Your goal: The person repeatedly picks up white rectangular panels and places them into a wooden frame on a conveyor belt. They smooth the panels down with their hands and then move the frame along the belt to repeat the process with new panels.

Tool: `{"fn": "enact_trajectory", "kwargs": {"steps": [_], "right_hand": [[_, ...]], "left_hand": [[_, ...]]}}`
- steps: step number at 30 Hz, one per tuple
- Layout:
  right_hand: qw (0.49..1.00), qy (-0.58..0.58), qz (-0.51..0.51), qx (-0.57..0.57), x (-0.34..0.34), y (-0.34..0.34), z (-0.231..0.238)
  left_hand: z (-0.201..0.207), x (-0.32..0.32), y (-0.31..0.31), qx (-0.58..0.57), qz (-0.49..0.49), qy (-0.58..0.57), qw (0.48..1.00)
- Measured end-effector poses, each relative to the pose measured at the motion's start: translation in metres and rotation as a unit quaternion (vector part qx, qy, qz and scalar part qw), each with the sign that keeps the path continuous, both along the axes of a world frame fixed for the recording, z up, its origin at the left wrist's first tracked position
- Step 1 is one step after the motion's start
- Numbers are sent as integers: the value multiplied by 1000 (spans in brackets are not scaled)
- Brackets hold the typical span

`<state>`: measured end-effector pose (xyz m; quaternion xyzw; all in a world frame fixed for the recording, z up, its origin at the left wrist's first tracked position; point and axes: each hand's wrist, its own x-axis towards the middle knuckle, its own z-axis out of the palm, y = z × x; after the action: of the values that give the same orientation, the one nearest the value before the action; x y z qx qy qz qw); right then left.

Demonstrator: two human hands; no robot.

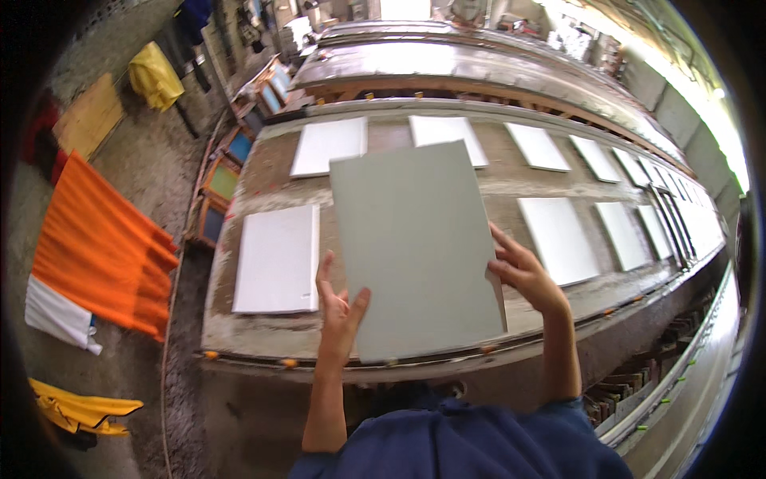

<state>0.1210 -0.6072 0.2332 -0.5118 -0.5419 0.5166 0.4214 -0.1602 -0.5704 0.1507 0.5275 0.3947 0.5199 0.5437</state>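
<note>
The large, flat, grey-green rectangular board [415, 255] is held up over the near edge of the long, brownish-grey work table [279, 193], between a thin white rectangular sheet [277, 263] on the left and a second thin white rectangular sheet [558, 241] on the right. For a steady hold, it seems best to keep the pressure even on both long sides, with fingers at the edges and off the broad face, so the board neither bows nor smudges. Keeping its near corners above the table's rim and its left side clear of the nearby sheet would also help.

The left hand [339, 313] is partly open at the board's lower left side, thumb lying over the edge, index finger raised along it and the other fingers curled. The right hand [527, 275] grips the right side higher up, fingers loosely bent around the edge. Between them the two hands carry the board, which tilts slightly. Both forearms rise from the near side, the right one farther out.
</note>
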Motion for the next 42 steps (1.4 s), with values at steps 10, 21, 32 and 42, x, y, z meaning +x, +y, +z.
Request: {"fn": "enact_trajectory", "kwargs": {"steps": [10,21,32,42], "right_hand": [[922,105,-373,11,222,-185,-72],[831,26,-552,62,323,-279,-122],[812,-15,-580,63,422,-308,-126],[830,-71,-544,99,569,-305,-99]], "left_hand": [[-15,296,-91,-44,-281,27,958],[-42,447,-138,17,-389,65,919],[-38,553,-154,116,-385,170,900],[19,669,-177,191,-351,227,888]]}}
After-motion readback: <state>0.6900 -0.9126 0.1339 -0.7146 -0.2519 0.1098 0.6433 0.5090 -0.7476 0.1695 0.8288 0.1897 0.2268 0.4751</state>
